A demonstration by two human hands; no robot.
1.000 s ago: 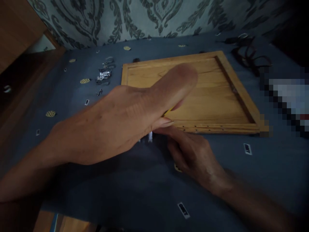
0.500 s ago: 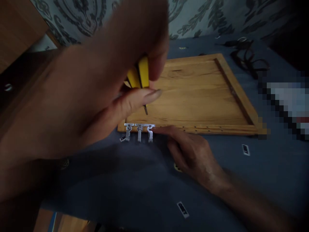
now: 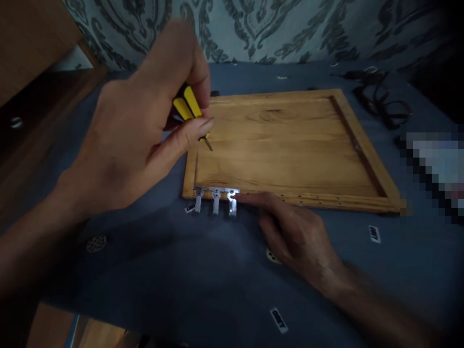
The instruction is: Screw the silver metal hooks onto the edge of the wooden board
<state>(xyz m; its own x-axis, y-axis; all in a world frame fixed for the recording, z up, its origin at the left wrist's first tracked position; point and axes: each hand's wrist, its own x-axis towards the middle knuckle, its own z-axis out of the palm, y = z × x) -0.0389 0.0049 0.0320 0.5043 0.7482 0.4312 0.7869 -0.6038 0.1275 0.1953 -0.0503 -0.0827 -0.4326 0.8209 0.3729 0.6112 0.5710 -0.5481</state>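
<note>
My left hand (image 3: 123,125) is closed round a screwdriver (image 3: 188,104) with a yellow and black handle. Its short metal tip points down and right over the wooden panel (image 3: 290,140), apart from it. Along the panel's near edge, at the left, sit three silver metal hooks (image 3: 216,197), their ends jutting past the wood. The rightmost hook (image 3: 232,205) is touched by the outstretched index finger of my right hand (image 3: 300,237). The other fingers of that hand are curled below, and I see nothing held in them.
Small holes run along the panel's near edge. A dark blue cloth with printed labels (image 3: 278,320) lies beneath. Dark-framed glasses (image 3: 387,106) and a blurred-out flat object (image 3: 435,164) are to the right. A patterned fabric (image 3: 250,29) stands behind, wooden furniture (image 3: 32,43) at the left.
My left hand, with the screwdriver, has drawn back from the camera and left, and the tip is higher above the hooks. My right index finger stays at the rightmost hook. The view has shifted slightly.
</note>
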